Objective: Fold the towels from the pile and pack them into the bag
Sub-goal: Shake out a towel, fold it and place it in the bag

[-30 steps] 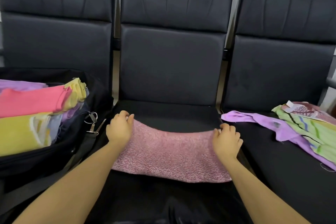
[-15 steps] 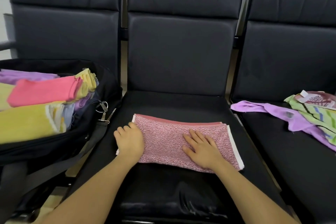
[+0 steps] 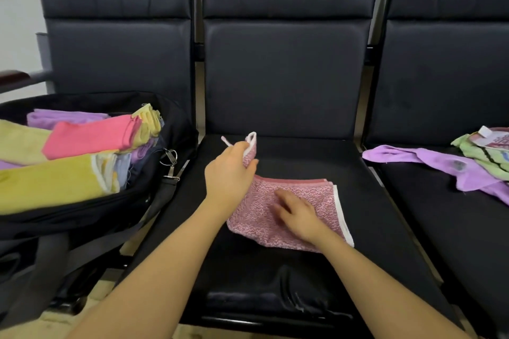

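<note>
The left hand (image 3: 230, 173) has its fingers curled round the left end of the pink speckled towel (image 3: 289, 212) and holds that end lifted clear of the middle seat (image 3: 366, 228), the white hem poking up above the knuckles. The right hand (image 3: 296, 210) lies flat on the middle of the same towel, fingers spread and fairly straight, pressing it down; it is a little blurred, so the exact finger positions are hard to read. The rest of the towel lies as a layered strip near the centre of the middle seat, its white-edged right end toward the seat's right side. By my judgement the step in hand is the crosswise fold: the raised left end wants carrying over to the right end and laying edge to edge, the pressing hand slipping out of the way in time. To the left, on the next seat, the black bag (image 3: 82, 217) stands open, already packed with folded towels (image 3: 63, 154). On the right-hand seat lies what remains of the pile (image 3: 451, 168), a purple and a green striped towel, unfolded.
</note>
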Tool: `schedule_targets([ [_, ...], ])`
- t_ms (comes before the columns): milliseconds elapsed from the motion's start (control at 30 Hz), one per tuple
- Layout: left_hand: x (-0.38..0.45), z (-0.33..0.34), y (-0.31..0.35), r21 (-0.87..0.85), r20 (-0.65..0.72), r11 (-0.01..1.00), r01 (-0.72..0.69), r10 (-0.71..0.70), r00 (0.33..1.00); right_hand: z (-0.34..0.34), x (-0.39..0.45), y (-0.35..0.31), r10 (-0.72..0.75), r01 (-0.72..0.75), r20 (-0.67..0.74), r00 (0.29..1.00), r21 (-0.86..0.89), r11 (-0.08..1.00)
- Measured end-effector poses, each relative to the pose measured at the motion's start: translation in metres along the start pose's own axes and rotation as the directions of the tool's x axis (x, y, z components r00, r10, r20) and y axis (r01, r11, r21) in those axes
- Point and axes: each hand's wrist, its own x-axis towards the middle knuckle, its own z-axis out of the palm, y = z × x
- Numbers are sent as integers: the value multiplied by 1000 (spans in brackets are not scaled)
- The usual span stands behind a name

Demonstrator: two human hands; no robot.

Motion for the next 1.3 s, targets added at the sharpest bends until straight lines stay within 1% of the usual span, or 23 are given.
schedule_targets([
  [33,-1,1,10,1,6,1000,-2,2,1000,-8,-4,4,11,-7,-81,997,52,999],
  [133,-5,16,47,-41,71,999,13,-10,997,-33,-23,16,113,-113,-327,938,18,993],
  [200,-12,26,75,-209,161,977,51,-17,987,-49,-42,22,215,-186,-444,870,108,977],
  [267,-20,31,97,-435,358,887,153,14,934,-59,-59,27,301,-227,-476,826,207,952],
  [333,-28,35,102,-499,508,845,194,104,855,-61,-72,31,332,-261,-456,826,213,942],
  [367,-32,37,97,-499,515,851,163,140,846,-59,-77,33,327,-268,-459,826,191,944],
  [433,-39,43,78,-428,480,901,70,161,863,-57,-84,32,305,-256,-486,819,166,952],
  [467,-42,47,66,-315,499,949,-4,169,850,-57,-86,31,292,-246,-499,816,158,956],
  [500,-47,52,54,-158,562,982,-99,173,809,-56,-88,31,277,-244,-508,815,133,961],
  [567,-57,60,34,63,723,971,-232,116,681,-54,-92,30,180,-195,-535,825,30,980],
  [633,-67,65,20,121,815,960,-254,51,578,-55,-94,27,-20,-31,-503,864,-92,995],
  [700,-71,65,7,114,839,958,-265,50,542,-53,-96,27,-173,106,-296,939,-230,967],
  [767,-70,61,-6,90,843,960,-264,68,533,-51,-98,30,-155,128,-46,987,-364,923],
  [833,-69,56,-16,85,849,951,-296,86,522,-53,-97,34,10,41,109,994,-456,889],
  [867,-67,54,-20,83,852,948,-306,92,516,-55,-96,33,52,16,125,991,-491,871],
  [933,-66,52,-24,75,856,945,-319,103,507,-56,-97,33,22,29,85,996,-559,829],
  [1000,-67,50,-24,71,835,928,-367,145,531,-53,-98,35,-157,103,-63,986,-513,852],
  [1033,-67,49,-24,57,803,918,-393,191,564,-53,-99,35,-243,165,-117,963,-454,876],
  [1067,-68,48,-24,30,758,912,-409,246,605,-54,-99,33,-285,214,-123,951,-407,888],
  [1133,-69,45,-27,-64,657,908,-415,351,667,-57,-99,29,-250,228,-4,968,-392,891],
  [1167,-70,45,-29,-120,621,903,-412,392,679,-59,-98,29,-224,221,41,974,-414,883],
  [1233,-72,44,-32,-203,601,910,-360,407,688,-62,-95,29,-184,186,48,982,-438,880],
  [1300,-73,45,-34,-222,615,919,-325,391,685,-63,-94,27,-165,158,22,986,-443,883],
])
